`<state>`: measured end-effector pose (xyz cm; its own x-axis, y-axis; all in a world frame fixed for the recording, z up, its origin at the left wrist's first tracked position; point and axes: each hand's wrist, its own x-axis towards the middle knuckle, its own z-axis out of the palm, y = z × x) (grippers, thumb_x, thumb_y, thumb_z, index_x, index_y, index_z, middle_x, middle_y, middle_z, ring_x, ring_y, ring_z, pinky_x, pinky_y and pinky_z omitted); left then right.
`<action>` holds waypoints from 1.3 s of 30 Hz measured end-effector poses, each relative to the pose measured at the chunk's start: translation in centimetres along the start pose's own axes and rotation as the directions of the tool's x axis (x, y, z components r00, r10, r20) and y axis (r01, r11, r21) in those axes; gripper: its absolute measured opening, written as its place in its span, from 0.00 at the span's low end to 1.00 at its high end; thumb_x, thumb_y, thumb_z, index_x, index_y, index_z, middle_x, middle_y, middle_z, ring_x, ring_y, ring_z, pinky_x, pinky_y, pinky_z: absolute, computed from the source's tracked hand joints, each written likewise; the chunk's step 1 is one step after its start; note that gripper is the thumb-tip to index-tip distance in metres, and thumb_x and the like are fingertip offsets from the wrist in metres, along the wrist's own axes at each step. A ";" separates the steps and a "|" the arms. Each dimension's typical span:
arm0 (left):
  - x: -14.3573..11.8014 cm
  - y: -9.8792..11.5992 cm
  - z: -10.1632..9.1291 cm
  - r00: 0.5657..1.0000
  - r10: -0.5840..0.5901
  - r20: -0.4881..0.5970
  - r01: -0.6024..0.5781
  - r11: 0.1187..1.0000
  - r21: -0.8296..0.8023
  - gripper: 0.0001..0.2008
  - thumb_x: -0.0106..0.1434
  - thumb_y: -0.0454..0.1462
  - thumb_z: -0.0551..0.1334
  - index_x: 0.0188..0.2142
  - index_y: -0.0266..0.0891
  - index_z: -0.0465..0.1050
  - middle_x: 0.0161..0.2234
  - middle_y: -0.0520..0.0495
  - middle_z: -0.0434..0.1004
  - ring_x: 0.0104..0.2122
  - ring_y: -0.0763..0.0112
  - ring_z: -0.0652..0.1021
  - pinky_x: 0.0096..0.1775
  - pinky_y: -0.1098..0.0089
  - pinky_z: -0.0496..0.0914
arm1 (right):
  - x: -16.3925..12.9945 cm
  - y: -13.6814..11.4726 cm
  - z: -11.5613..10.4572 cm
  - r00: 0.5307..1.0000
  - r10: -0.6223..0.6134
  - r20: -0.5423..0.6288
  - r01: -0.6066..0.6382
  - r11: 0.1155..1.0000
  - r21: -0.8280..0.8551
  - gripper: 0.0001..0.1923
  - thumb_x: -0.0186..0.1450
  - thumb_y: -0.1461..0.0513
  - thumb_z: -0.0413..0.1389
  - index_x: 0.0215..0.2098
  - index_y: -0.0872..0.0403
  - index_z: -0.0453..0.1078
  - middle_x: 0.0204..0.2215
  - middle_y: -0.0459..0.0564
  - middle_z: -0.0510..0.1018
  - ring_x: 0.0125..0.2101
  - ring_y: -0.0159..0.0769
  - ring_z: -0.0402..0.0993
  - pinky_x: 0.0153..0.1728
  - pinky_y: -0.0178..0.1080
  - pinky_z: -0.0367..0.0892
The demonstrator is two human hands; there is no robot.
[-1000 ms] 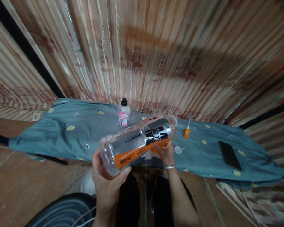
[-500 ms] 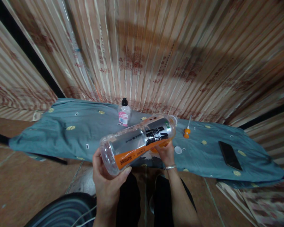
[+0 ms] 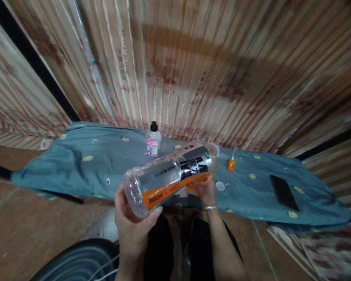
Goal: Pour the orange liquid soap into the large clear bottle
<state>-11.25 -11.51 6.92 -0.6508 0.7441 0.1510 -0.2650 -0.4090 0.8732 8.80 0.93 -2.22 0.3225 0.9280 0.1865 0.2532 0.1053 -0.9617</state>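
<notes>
A large clear plastic bottle (image 3: 169,177) with a silver and orange label is held tilted above the cloth, its neck pointing up to the right. My left hand (image 3: 134,218) grips its base, thumb along the lower edge. Near the neck end, my right hand (image 3: 205,191) supports the bottle from below; most of its fingers are hidden behind it. A small orange patch shows beside the right thumb, but I cannot tell what it belongs to. Just right of the neck, an orange dropper-like piece with a clear tube (image 3: 231,164) rests on the cloth, near a white round cap (image 3: 220,185).
A clear squeeze bottle with a black cap and pink label (image 3: 153,142) stands at the back. A black phone (image 3: 283,192) lies on the right of the blue-green cloth-covered table (image 3: 58,164). Behind hangs a striped curtain (image 3: 175,70). A dark ribbed round object (image 3: 82,261) is at lower left.
</notes>
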 end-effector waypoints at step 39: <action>0.0 0.2 0.0 1.000 0.015 0.014 -0.016 0.999 0.030 0.41 0.38 0.36 0.82 0.54 0.42 0.75 0.49 0.44 0.80 0.46 0.60 0.81 0.44 0.69 0.76 | 0.1 0.6 0.0 0.999 0.031 0.019 -0.030 0.999 -0.021 0.38 0.46 0.48 0.72 0.50 0.52 0.67 0.45 0.56 0.84 0.43 0.50 0.83 0.46 0.52 0.78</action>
<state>-11.30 -11.58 7.09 -0.6446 0.7452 0.1707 -0.2334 -0.4045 0.8843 8.96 1.10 -2.77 0.3132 0.9373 0.1531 0.2620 0.0696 -0.9625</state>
